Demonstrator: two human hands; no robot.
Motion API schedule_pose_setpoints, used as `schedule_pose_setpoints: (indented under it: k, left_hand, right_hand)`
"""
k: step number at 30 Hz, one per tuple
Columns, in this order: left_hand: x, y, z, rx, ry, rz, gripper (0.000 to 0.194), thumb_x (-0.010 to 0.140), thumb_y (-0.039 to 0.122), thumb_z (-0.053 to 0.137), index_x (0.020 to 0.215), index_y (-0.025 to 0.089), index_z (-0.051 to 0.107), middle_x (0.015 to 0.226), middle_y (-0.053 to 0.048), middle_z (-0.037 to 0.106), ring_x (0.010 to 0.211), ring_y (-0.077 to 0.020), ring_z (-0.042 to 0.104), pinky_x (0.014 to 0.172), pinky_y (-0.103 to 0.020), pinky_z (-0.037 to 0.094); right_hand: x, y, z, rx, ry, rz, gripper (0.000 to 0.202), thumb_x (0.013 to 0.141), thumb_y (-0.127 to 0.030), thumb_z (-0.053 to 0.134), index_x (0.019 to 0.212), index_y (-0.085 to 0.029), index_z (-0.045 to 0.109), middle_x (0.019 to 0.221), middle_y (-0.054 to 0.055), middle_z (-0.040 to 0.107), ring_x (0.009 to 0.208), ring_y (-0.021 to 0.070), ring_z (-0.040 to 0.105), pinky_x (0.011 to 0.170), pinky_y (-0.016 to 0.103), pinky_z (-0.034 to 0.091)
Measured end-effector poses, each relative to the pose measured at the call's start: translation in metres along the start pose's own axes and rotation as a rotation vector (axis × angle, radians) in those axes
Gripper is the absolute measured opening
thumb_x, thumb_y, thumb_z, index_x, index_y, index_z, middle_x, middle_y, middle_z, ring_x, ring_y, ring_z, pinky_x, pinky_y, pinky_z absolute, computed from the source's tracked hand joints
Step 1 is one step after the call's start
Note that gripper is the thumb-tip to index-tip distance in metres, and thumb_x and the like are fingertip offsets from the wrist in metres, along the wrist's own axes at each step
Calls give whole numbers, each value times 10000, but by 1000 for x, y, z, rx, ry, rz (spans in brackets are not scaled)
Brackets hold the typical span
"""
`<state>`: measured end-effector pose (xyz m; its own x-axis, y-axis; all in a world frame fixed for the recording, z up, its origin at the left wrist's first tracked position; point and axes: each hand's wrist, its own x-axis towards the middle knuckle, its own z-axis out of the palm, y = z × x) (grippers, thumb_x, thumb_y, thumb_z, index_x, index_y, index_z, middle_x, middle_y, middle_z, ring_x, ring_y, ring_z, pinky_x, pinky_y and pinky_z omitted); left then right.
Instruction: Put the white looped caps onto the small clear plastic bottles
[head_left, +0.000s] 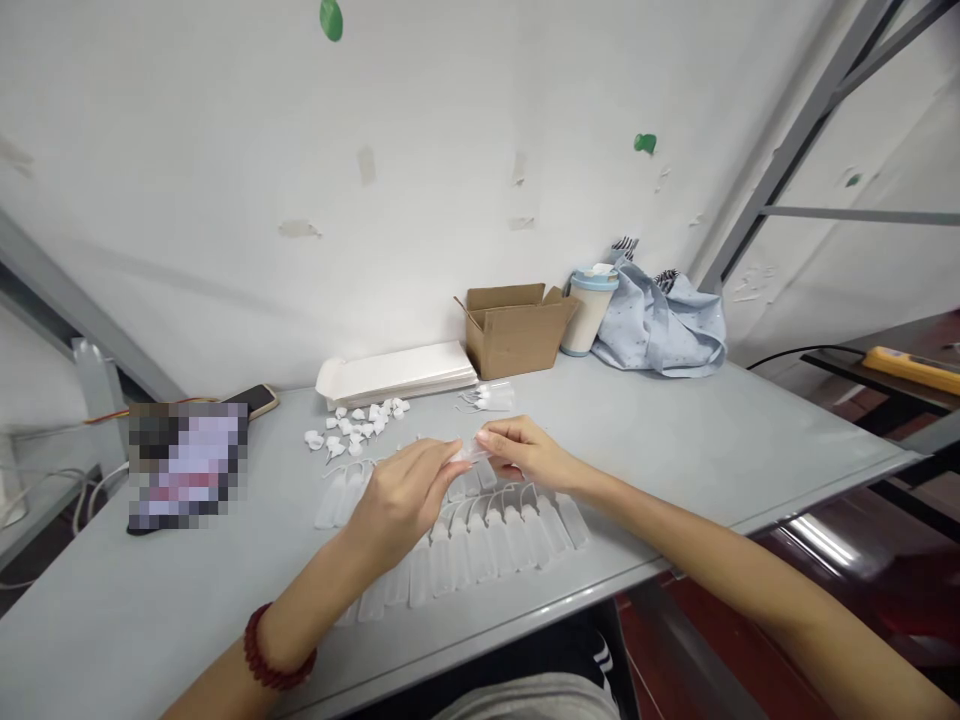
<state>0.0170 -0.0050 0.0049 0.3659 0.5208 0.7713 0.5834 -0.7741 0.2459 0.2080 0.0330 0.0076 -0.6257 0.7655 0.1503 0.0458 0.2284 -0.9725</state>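
Being held in the pinched fingertips of both the left hand (pixel 401 492) and the right hand (pixel 534 455) is one small translucent piece (pixel 469 452), mostly hidden, above rows of translucent bottles (pixel 478 552), their full count blocked by the left hand. One open cardboard box (pixel 525 340), its bottom unseen, one lidded cup (pixel 589 318) and one blue bag (pixel 667 330) are set near the white wall (pixel 420 150); white caps (pixel 345 426) are scattered on the grey table (pixel 225 590).
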Motion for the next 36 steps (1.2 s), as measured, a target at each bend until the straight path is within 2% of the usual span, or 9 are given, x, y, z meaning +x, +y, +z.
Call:
schedule_pose_setpoints:
  k: [3,8,14,19,22,26,29,32,36]
  left_hand:
    - [1,-1,0,-55,-7,-63,119,866,228,547,920,167,633,769,-56,684,681,-154,617,640,-255,497]
    - [7,3,-6,-225,-166,-418,210,878,333,507,922,180,644,860,-56,689,709,-158,627,610,-243,509]
    - [9,7,-7,-268,-300,-549,318,894,398,422,790,189,639,690,-22,645,623,-152,583,530,-227,451]
    - [12,6,-7,-400,-340,-694,436,886,471,400,589,182,534,539,12,541,524,-130,539,514,-225,436]
    - [13,7,-7,-433,-381,-735,458,885,486,391,556,185,497,499,23,507,485,-119,504,480,-214,412]
    - [11,9,-7,-292,-353,-611,406,893,435,408,588,186,508,502,28,506,464,-111,479,458,-210,372]
    - [5,7,-4,-99,-277,-381,326,913,366,412,678,187,550,535,26,510,480,-109,458,471,-214,357]
    - [-2,1,0,95,-183,-86,269,931,319,410,749,182,554,569,16,512,495,-111,435,495,-228,354]
    - [-7,-6,3,265,-204,144,250,946,262,403,755,172,536,620,-12,533,546,-133,467,529,-254,353]
  right_hand:
    - [0,0,1,-48,30,-37,427,874,-535,453,699,-147,489,515,-68,351,450,64,328,448,208,270]
    - [-1,-2,0,-283,121,-166,358,897,-460,459,899,-130,600,647,-13,504,542,87,432,502,209,337]
    - [-1,2,-1,-481,148,-350,259,923,-357,445,933,-148,597,819,46,612,690,123,535,592,225,425]
    - [1,11,-2,-769,149,-593,254,939,-351,428,1007,-140,553,783,64,579,680,146,511,609,256,430]
    - [1,15,-2,-871,157,-653,273,955,-350,384,996,-126,536,749,70,559,645,155,491,581,263,412]
    - [-1,10,1,-801,143,-574,293,964,-360,344,952,-145,543,725,55,560,630,147,485,594,260,401]
    - [-4,2,2,-623,127,-431,318,952,-376,370,873,-150,579,693,26,556,598,119,463,589,242,383]
    - [-4,-5,2,-429,84,-218,355,926,-422,415,802,-145,598,600,-19,477,539,92,388,524,219,326]
    - [-1,-8,-1,-204,1,5,437,872,-522,465,632,-157,475,521,-57,333,481,70,289,451,208,235]
